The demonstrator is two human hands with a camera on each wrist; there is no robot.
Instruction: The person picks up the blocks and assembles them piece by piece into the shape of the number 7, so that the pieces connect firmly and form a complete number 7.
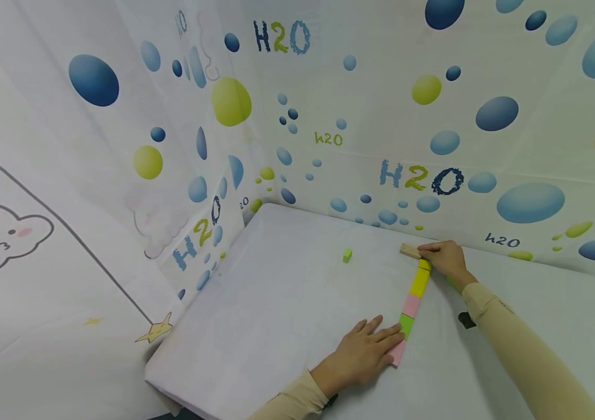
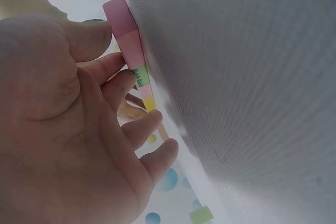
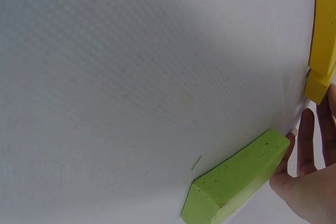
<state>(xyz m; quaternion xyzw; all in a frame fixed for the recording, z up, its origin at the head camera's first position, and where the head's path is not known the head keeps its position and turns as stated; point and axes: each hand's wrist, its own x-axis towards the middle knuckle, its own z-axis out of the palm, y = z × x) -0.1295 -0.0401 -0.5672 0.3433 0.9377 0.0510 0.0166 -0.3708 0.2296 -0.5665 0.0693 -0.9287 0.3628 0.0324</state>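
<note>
- Two bare hands attend one straight row of pink, green and yellow rectangular blocks [image 1: 411, 305] on the white fabric-covered tabletop [image 1: 276, 291].
- Left hand [image 1: 363, 353]: fingers extended, grasping nothing, touching the row's near end.
- Right hand [image 1: 444, 259]: pinches the tan rectangular wooden block [image 1: 409, 251], crosswise at the row's far end.
- Small bright-green block [image 1: 347, 255]: left of the row, well apart.
- Long green rectangular block [image 3: 236, 174]: near the right hand.

Peering down at the block row [image 1: 411, 305] from head, close along it from left wrist, beside its all-shared yellow end [image 3: 325, 30] from right!
</note>
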